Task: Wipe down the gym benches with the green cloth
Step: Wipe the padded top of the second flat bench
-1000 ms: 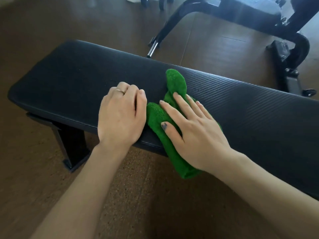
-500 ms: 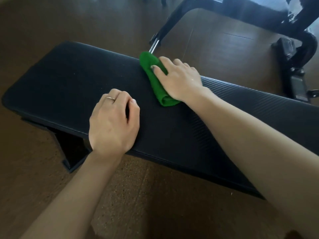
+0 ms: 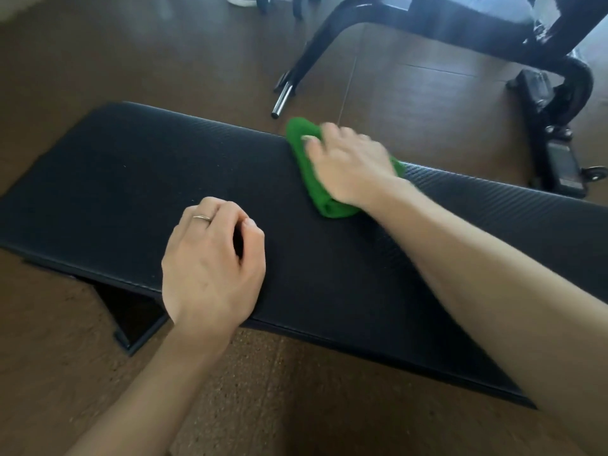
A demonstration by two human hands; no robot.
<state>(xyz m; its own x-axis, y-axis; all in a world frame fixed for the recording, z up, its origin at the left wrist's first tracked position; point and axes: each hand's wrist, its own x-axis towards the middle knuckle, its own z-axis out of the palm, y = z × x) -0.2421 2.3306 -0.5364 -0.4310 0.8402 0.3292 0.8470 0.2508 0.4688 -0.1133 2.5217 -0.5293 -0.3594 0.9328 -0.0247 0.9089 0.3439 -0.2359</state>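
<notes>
one flat gym bench (image 3: 131,179) with a black ribbed pad is under work at this moment, and the green cloth (image 3: 332,205) is pressed onto its far edge, roughly midway along the visible length of the pad. the folded cloth is covered by the right hand (image 3: 348,166), whose fingers are laid over it toward the far side; the hand is blurred, so it cannot be told whether the fingers are curled round the cloth or only pressed flat on it. the left hand (image 3: 214,261) is rested on the near part of the pad, left of the cloth and well apart from it, with the fingers loosely curled and nothing held; a ring (image 3: 202,218) is worn on one finger.

no damp streak or other mark of wiping can be made out on the pad, so the share already cleaned cannot be read from the surface. it is judged that the wipe is mid-stroke across the width of the pad, and that this bench is only partly done: the long stretch to the left and the part running off to the right are probably yet to be covered. a second piece of gym equipment (image 3: 460,24) with a black frame is seen on the far side of the brown floor (image 3: 98,60), with a chrome bar end (image 3: 281,100) beside it; that padded seat is untouched by the cloth now, so more of the task is thought to remain than to be finished.
</notes>
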